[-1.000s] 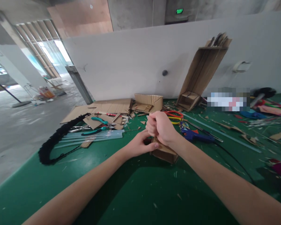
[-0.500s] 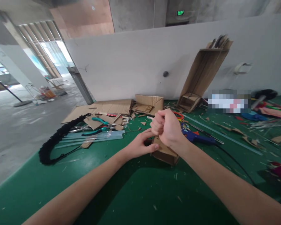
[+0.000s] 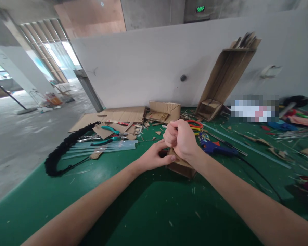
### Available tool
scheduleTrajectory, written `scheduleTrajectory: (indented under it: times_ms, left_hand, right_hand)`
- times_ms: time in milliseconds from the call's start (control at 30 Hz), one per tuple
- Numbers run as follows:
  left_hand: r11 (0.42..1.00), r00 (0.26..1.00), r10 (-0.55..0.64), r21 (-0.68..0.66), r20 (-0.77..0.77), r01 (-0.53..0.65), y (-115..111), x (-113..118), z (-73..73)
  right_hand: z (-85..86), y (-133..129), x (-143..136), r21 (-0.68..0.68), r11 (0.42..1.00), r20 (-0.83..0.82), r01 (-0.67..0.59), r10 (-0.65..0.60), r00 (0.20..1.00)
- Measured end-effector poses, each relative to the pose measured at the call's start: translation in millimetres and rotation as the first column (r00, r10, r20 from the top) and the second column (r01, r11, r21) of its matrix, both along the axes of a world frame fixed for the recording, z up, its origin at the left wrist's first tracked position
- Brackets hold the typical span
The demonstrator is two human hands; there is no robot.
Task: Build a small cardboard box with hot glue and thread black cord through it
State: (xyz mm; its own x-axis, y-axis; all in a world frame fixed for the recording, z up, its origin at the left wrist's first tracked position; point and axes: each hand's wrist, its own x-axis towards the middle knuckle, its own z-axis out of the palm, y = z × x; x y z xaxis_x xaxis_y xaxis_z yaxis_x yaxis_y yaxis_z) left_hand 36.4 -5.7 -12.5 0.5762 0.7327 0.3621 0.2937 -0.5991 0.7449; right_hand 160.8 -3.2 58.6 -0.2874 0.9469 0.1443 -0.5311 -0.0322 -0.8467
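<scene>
1. Head view: the small cardboard box (image 3: pixel 181 169), its walls apparently joined, is steadied on the table (image 3: pixel 143 208) by the spread left hand (image 3: pixel 154 158).
2. Above, a slim object (image 3: pixel 164 126), mostly hidden, is clenched in the right hand (image 3: pixel 181 138); whether the top is finished cannot be told.

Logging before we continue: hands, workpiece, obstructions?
Left hand braced on small cardboard box. Right hand fisted over box top; anything inside hidden. Glue gun beyond right wrist, not between hands and box.
</scene>
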Motion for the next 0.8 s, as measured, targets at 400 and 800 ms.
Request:
scheduleTrajectory:
  times_ms: [400, 800]
  left_hand:
    - [1.0, 0.999, -0.027, 0.014, 0.022, 0.026, 2.6, -1.2, -2.1]
    - [0.996, 0.995, -0.073, 0.06, 0.061, 0.07, 3.7, -1.0, -0.7]
  right_hand:
    - [-4.4, -1.2, 0.0, 0.063, 0.996, 0.071, 0.061, -0.065, 0.995]
    - [2.1, -4.9, 8.6, -0.053, 0.998, -0.03, 0.03, -0.032, 0.999]
